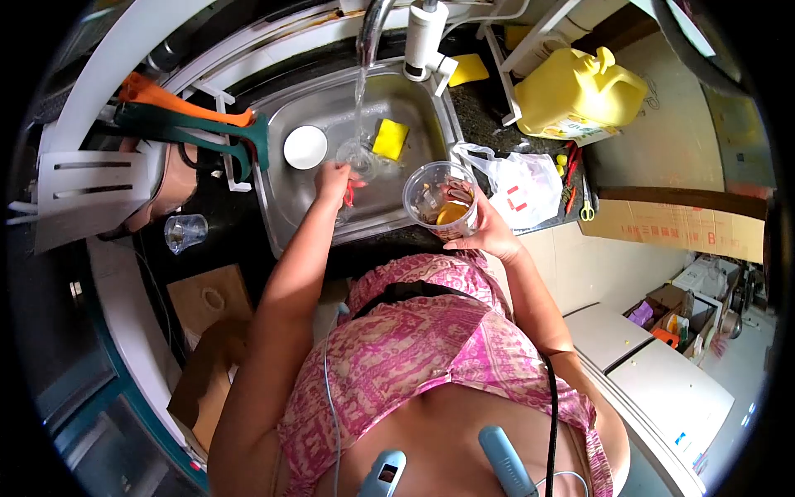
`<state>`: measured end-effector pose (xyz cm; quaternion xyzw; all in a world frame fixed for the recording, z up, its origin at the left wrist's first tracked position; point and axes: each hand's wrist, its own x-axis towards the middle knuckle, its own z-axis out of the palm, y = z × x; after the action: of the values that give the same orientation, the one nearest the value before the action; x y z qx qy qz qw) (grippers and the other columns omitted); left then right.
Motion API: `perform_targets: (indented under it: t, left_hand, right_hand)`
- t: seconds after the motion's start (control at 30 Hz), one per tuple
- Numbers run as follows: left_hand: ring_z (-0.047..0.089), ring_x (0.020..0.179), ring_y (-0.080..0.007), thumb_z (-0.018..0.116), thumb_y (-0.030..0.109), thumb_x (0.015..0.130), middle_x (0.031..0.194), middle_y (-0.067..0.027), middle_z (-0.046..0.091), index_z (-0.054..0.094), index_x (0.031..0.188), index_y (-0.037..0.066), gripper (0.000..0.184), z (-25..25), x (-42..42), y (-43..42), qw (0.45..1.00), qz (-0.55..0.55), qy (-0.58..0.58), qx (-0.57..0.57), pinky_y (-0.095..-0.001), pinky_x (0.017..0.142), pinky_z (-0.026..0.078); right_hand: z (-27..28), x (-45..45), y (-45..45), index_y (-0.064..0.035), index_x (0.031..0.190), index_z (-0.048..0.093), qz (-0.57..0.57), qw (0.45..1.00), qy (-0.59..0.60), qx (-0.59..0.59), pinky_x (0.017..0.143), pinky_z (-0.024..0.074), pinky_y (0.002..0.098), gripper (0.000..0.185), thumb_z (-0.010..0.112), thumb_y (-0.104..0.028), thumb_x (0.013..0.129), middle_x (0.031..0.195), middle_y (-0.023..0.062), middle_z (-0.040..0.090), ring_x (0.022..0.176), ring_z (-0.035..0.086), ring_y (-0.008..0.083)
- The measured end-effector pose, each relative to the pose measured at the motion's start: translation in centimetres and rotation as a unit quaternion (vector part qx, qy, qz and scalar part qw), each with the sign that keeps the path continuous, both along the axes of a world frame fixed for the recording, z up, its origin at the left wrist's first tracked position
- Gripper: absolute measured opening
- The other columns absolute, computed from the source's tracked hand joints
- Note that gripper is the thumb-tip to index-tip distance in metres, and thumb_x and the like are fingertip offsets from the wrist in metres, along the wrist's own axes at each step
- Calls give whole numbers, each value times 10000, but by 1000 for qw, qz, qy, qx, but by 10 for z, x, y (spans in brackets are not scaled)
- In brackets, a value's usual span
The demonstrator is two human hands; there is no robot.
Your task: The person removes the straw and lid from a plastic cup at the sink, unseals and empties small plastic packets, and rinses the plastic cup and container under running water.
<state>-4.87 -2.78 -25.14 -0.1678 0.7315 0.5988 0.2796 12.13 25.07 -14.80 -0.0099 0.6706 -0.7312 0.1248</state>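
My left hand (332, 182) is over the sink (283, 225), closed on a small, slim red thing (349, 195) that I cannot identify for certain. Close by, water (359, 103) runs from the tap (374, 31) into the basin. A small white bowl (305, 147) and a yellow sponge (390, 139) lie in the sink. At its front right edge, my right hand (489, 230) grips a clear plastic tub (414, 199) by the side. Orange-yellow and reddish-brown pieces show inside the tub, but their kind is unclear.
Right of the sink are a white plastic bag (530, 186), scissors (587, 207) and a big yellow jug (571, 95). A yellow cloth or sponge (469, 69) lies behind. On the left are a clear cup (185, 233), a slotted spatula (91, 186) and orange and green handles (195, 109).
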Motion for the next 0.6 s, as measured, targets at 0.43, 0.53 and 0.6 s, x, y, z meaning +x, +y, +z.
perform_targets:
  t: [0.43,0.53,0.6]
  left_hand:
    - [662,753,-332,544,168,908,912,-139,682,549,1244,159,336,63,54,10,794,-235,426,-365,-455,642,523]
    - [670,729,-302,502,205,920,900,-107,689,532,1285,172,367,60,44,49,710,-352,505,-341,-430,623,537]
    - [674,701,-282,502,199,913,823,-105,687,513,1311,161,399,46,36,82,661,-365,609,-242,-403,596,539]
  right_hand:
    - [5,76,26,-36,1449,292,-118,992,-49,24,1112,294,358,1089,911,-70,553,1364,100,489,1293,429,212]
    - [13,80,24,-44,1449,292,-127,989,-60,49,1108,297,355,1078,896,-37,557,1360,100,493,1280,439,213]
    - [9,82,25,-49,1452,287,-133,988,-62,46,1101,309,355,1082,891,-25,555,1358,101,493,1275,441,211]
